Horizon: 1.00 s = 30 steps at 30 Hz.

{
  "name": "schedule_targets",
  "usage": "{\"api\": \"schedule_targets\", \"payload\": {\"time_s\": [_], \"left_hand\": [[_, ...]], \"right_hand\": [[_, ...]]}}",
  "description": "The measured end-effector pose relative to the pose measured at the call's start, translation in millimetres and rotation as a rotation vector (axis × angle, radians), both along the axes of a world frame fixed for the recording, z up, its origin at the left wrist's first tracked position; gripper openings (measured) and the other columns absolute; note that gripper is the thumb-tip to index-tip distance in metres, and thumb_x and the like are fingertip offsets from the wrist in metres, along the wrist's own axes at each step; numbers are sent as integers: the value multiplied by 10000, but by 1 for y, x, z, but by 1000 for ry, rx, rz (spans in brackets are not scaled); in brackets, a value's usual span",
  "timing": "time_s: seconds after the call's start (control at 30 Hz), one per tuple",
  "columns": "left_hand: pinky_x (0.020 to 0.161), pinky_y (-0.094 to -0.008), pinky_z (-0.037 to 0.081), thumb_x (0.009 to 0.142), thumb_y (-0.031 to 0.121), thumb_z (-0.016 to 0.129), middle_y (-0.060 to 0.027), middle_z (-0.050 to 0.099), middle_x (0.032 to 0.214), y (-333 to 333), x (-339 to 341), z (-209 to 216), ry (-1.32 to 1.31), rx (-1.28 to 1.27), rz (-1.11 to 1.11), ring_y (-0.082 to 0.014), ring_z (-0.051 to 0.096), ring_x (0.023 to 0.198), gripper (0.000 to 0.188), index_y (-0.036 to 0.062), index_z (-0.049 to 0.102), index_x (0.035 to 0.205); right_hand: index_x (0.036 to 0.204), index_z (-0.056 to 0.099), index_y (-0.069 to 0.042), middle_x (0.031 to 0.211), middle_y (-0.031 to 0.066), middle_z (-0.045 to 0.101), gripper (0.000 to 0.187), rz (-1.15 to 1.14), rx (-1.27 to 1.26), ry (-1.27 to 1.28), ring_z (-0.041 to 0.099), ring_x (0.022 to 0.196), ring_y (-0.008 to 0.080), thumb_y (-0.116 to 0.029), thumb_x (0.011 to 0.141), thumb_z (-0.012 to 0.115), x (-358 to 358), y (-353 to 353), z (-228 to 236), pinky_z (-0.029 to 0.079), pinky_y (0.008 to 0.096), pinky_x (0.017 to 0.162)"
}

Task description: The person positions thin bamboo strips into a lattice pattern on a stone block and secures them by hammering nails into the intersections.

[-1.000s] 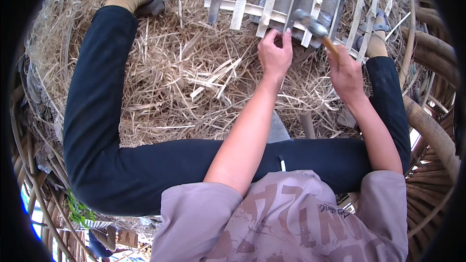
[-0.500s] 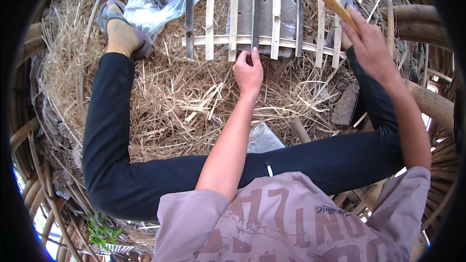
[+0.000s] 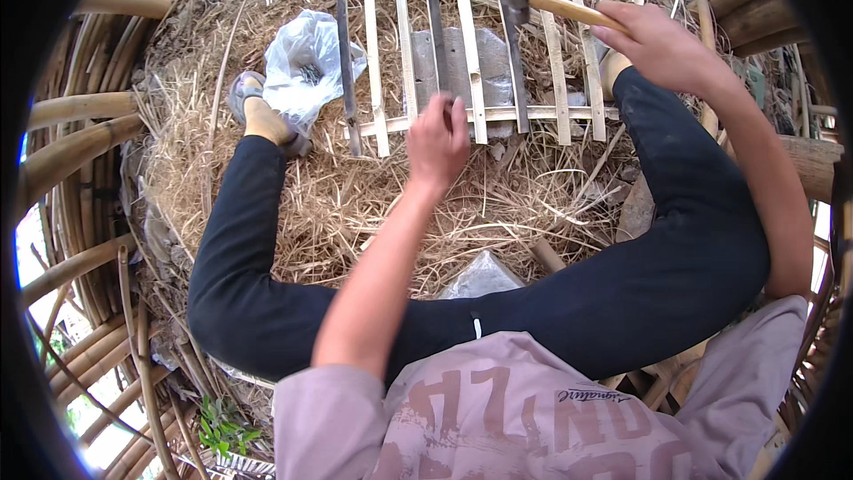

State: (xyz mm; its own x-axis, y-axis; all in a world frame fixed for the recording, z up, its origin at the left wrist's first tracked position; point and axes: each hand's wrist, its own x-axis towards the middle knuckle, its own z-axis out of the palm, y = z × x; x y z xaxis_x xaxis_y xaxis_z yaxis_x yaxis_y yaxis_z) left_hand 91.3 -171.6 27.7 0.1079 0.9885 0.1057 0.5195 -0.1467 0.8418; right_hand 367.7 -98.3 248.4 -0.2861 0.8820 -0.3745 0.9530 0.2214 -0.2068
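Note:
My right hand [image 3: 666, 49] grips the wooden handle of a hammer [image 3: 569, 9]. Its metal head is over a dark slat right of the middle. My left hand [image 3: 438, 147], blurred, has thumb and fingers pinched at the lower end of the middle dark slat [image 3: 434, 27]; what lies between the fingertips is hidden. Several pale slats [image 3: 466, 44] and dark ones run side by side away from me. A thin pale cross strip [image 3: 538, 113] spans them near their close ends. Beneath the slats lies a grey flat block [image 3: 489, 58].
A clear plastic bag [image 3: 311, 58] with small dark pieces inside lies by my left foot. Straw and shavings [image 3: 355, 196] cover the ground. A grey block corner [image 3: 484, 276] shows by my legs. Bamboo poles [image 3: 84, 111] stand at both sides.
The whole view has shifted. My left hand has moved up over the middle slat's end, and its fingers have drawn closer together. My right hand has brought the hammer leftward and nearer to me.

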Motion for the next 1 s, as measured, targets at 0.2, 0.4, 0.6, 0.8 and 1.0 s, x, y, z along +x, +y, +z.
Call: {"api": "schedule_targets", "payload": {"time_s": [0.2, 0.4, 0.6, 0.8, 1.0], "left_hand": [[679, -386, 611, 1004, 180, 528, -126, 719, 953, 111, -95, 89, 1223, -181, -835, -242, 716, 831, 199, 13, 623, 1054], [904, -460, 565, 1028, 244, 529, -169, 721, 1084, 116, -121, 176, 1184, -134, -859, -285, 703, 992, 288, 19, 636, 1173], [972, -431, 522, 1047, 349, 548, -206, 679, 1239, 173, -119, 141, 607, -734, -698, -317, 678, 1118, 435, 32, 578, 1343], [943, -481, 531, 970, 332, 613, -224, 721, 1079, 189, -104, 70, 1255, -516, -1074, -376, 690, 1042, 387, 32, 672, 1206], [839, -492, 566, 972, 338, 593, -218, 719, 916, 191, -99, 26, 973, -223, -756, -414, 703, 889, 330, 15, 657, 1000]], "right_hand": [[1172, 583, -3, 800, 85, 532, 349, 2, 44, 182, 527, 747, 201, -332, 1073, 518, -21, 28, -18, 452, 359, 703], [1035, 571, -124, 686, -118, 359, 289, -513, -246, 684, 282, 520, -21, -409, 1068, 535, -30, 22, 14, 239, 180, 436], [986, 526, -137, 691, -124, 362, 229, -731, -378, 1163, 298, 484, -50, -353, 1058, 555, -28, 41, 3, 268, 134, 381], [1000, 518, -118, 703, -106, 367, 203, -1037, -399, 1514, 321, 504, -37, -303, 1049, 585, -21, 43, -2, 259, 126, 371], [1043, 509, -94, 704, -93, 349, 207, -1166, -429, 1526, 310, 502, -19, -296, 1083, 521, -7, 45, 3, 267, 145, 356]]}}
